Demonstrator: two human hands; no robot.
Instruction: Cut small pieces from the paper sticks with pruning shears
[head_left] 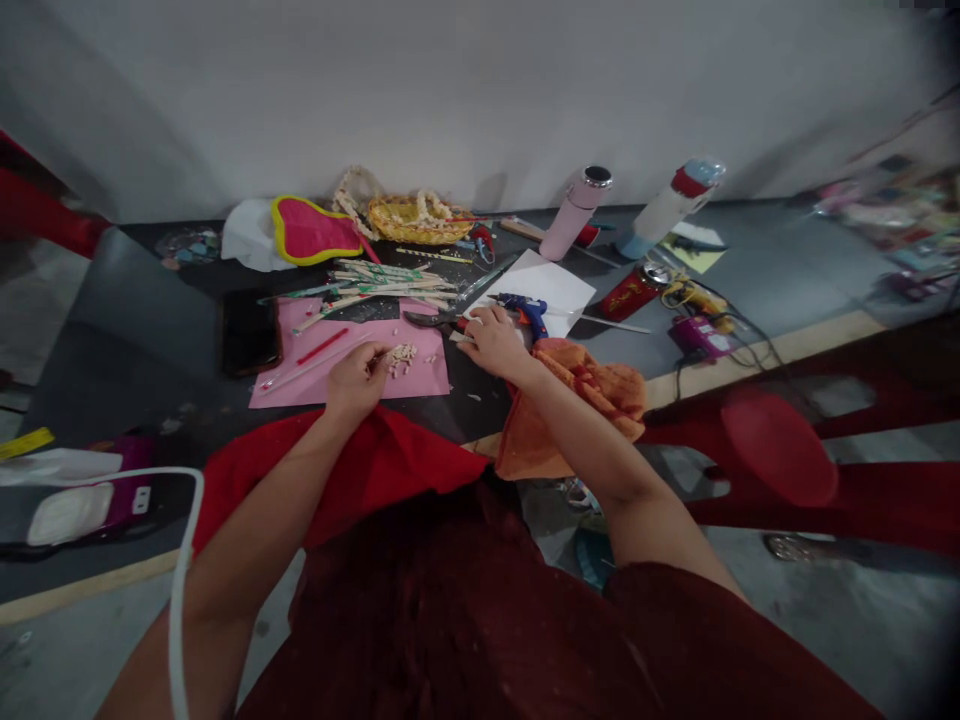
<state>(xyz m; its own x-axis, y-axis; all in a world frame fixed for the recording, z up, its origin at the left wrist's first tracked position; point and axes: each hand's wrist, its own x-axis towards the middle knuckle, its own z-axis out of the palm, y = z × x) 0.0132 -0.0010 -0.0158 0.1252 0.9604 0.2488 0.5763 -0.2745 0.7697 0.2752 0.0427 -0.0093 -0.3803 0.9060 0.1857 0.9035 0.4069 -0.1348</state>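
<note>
My left hand [357,382] sits over a pink paper sheet [300,385], its fingertips bunched beside a small pile of cream pieces [403,358]. Whether those fingers pinch a piece is hard to tell. My right hand [495,342] rests palm down on the dark table top [480,410], fingers spread. A small pale strip [460,337] lies just left of its fingertips. Close by are dark-handled scissors [431,319], a white paper sheet [544,290] and a blue glue gun [527,312]. A bundle of flat wooden sticks [375,292] lies beyond the pink paper.
A woven basket [416,220], a pink-and-yellow cloth piece [311,230], a pink bottle [574,215], a white bottle [667,210], a red can [634,292] and a corded pink device [700,337] stand along the table. A black phone [251,333] lies left. A wall rises behind; red chairs flank the table.
</note>
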